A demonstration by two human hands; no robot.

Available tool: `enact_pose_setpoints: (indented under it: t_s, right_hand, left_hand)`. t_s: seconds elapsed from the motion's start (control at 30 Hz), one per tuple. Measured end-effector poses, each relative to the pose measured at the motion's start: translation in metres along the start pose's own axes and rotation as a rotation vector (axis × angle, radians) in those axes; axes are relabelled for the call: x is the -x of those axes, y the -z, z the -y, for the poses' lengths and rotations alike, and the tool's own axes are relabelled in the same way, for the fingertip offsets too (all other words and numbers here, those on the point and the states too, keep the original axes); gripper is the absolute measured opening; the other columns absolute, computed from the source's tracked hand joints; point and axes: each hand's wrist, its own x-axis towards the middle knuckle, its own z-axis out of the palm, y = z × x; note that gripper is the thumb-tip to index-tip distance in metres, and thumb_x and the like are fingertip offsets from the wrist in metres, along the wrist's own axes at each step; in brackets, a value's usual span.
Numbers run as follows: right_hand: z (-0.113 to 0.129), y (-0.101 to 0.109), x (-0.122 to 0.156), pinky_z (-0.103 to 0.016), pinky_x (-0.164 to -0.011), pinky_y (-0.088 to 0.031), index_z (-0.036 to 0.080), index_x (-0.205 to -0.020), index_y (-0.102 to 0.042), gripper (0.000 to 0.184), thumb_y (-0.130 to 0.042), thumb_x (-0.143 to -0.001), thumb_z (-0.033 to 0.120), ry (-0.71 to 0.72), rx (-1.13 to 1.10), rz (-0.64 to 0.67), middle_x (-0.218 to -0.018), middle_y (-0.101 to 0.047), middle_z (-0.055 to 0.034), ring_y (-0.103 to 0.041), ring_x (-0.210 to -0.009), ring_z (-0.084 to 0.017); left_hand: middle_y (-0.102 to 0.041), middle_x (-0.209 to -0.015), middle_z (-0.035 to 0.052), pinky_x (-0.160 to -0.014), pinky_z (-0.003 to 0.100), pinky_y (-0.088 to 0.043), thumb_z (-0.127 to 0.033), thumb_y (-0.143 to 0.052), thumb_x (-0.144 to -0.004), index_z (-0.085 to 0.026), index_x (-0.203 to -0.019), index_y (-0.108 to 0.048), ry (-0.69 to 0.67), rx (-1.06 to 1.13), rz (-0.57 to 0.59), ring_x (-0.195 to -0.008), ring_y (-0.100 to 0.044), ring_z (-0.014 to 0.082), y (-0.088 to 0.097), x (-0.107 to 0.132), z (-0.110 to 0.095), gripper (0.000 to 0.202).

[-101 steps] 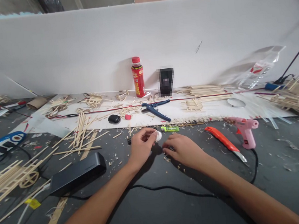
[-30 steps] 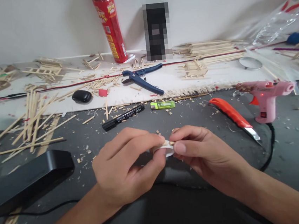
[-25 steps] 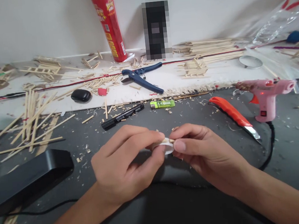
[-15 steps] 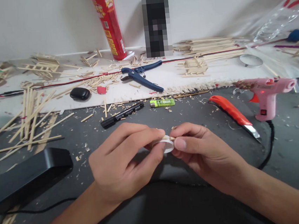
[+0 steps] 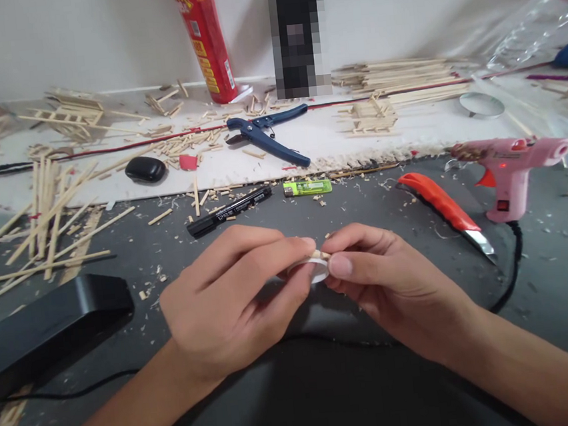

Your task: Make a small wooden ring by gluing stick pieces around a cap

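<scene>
Low over the dark table, my left hand [image 5: 236, 291] pinches a small white ring-like piece [image 5: 320, 273] between thumb and fingers. Most of that round piece is hidden behind my fingers. My right hand [image 5: 385, 273] is closed at its right rim, thumb against fingertips, on a short wooden stick [image 5: 322, 254] that lies along the top of the rim. Whether the stick is fixed to the rim, I cannot tell. Just beyond my hands lie a black marker [image 5: 228, 211] and a green lighter [image 5: 308, 188].
At right are an orange-handled utility knife [image 5: 441, 204], blade exposed, and a pink glue gun [image 5: 509, 174] with its light on. Blue cutters [image 5: 269, 137], a black mouse [image 5: 145, 169] and a red can [image 5: 208, 46] stand farther back. Wooden sticks [image 5: 48, 222] pile at left.
The view has tilted and shifted slightly, so the background sits a little higher. Both hands keep their grip; the ring-like piece looks slightly flatter to the camera.
</scene>
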Motion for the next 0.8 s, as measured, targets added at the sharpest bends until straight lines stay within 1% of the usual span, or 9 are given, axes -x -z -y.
enact_pose_setpoints:
  t_s: [0.13, 0.23, 0.33, 0.47, 0.53, 0.63, 0.7, 0.8]
  right_hand:
    - [0.0007, 0.0004, 0.0009, -0.015, -0.068, -0.049, 0.029, -0.083, -0.086, 0.007, -0.092, -0.081, 0.025, -0.006, 0.011, 0.011, -0.075, -0.076, 0.0052, -0.064, -0.072, -0.006]
    - [0.0013, 0.0008, 0.0017, -0.014, -0.072, -0.050, 0.028, -0.085, -0.086, 0.007, -0.090, -0.084, 0.023, -0.002, 0.006, 0.030, -0.077, -0.077, 0.0058, -0.065, -0.074, -0.005]
    - [0.0015, 0.0006, 0.0023, -0.014, -0.074, -0.051, 0.028, -0.085, -0.086, 0.008, -0.089, -0.085, 0.021, -0.006, 0.003, 0.045, -0.078, -0.077, 0.0060, -0.066, -0.075, -0.005]
    - [0.0027, -0.0005, 0.0026, -0.013, -0.072, -0.050, 0.028, -0.085, -0.085, 0.008, -0.090, -0.084, 0.020, -0.003, 0.013, 0.033, -0.077, -0.076, 0.0060, -0.064, -0.074, -0.005]
    - [0.0037, -0.0006, 0.0022, -0.014, -0.072, -0.050, 0.028, -0.091, -0.085, 0.012, -0.090, -0.083, 0.022, 0.028, 0.022, 0.026, -0.077, -0.074, 0.0060, -0.064, -0.074, -0.006]
    - [0.0041, 0.0011, 0.0006, -0.017, -0.073, -0.051, 0.030, -0.099, -0.084, 0.014, -0.089, -0.085, 0.029, 0.098, 0.077, -0.018, -0.081, -0.073, 0.0050, -0.063, -0.075, -0.008]
    - [0.0032, 0.0027, -0.0008, -0.020, -0.074, -0.051, 0.030, -0.097, -0.083, 0.011, -0.088, -0.087, 0.032, 0.154, 0.146, -0.045, -0.084, -0.074, 0.0038, -0.065, -0.078, -0.010]
    - [0.0016, 0.0040, -0.0016, -0.022, -0.076, -0.051, 0.030, -0.094, -0.083, 0.008, -0.087, -0.088, 0.033, 0.254, 0.247, -0.039, -0.085, -0.075, 0.0032, -0.065, -0.080, -0.011]
  left_hand:
    - [-0.081, -0.091, -0.0013, -0.076, 0.014, -0.061, -0.009, -0.083, -0.089, -0.019, -0.103, -0.075, -0.012, -0.007, -0.011, -0.079, -0.074, 0.0084, -0.0008, -0.0007, -0.0011, 0.019]
    - [-0.080, -0.091, -0.0016, -0.076, 0.013, -0.060, -0.010, -0.083, -0.089, -0.019, -0.102, -0.076, -0.024, -0.012, -0.010, -0.079, -0.073, 0.0074, -0.0014, 0.0000, -0.0015, 0.018]
    - [-0.080, -0.092, -0.0008, -0.078, 0.012, -0.058, -0.010, -0.083, -0.089, -0.017, -0.103, -0.077, -0.027, -0.015, -0.001, -0.081, -0.073, 0.0066, -0.0014, 0.0008, -0.0011, 0.017]
    - [-0.080, -0.094, -0.0004, -0.082, 0.011, -0.058, -0.010, -0.084, -0.088, -0.017, -0.105, -0.078, -0.030, -0.008, 0.002, -0.084, -0.074, 0.0066, -0.0015, 0.0003, 0.0000, 0.019]
    - [-0.080, -0.096, -0.0007, -0.083, 0.012, -0.059, -0.009, -0.084, -0.088, -0.017, -0.103, -0.078, 0.017, 0.012, -0.004, -0.084, -0.074, 0.0069, -0.0018, -0.0005, -0.0001, 0.018]
    - [-0.080, -0.098, -0.0027, -0.078, 0.014, -0.060, -0.011, -0.082, -0.091, -0.021, -0.104, -0.077, 0.146, 0.065, -0.011, -0.080, -0.073, 0.0057, -0.0028, -0.0010, -0.0015, 0.016]
    - [-0.080, -0.098, -0.0049, -0.075, 0.015, -0.060, -0.014, -0.081, -0.094, -0.023, -0.107, -0.077, 0.206, 0.096, -0.010, -0.077, -0.071, 0.0047, -0.0038, -0.0003, -0.0026, 0.017]
    - [-0.079, -0.096, -0.0078, -0.076, 0.016, -0.060, -0.016, -0.080, -0.095, -0.026, -0.112, -0.075, 0.244, 0.117, -0.006, -0.078, -0.071, 0.0042, -0.0049, 0.0015, -0.0036, 0.021]
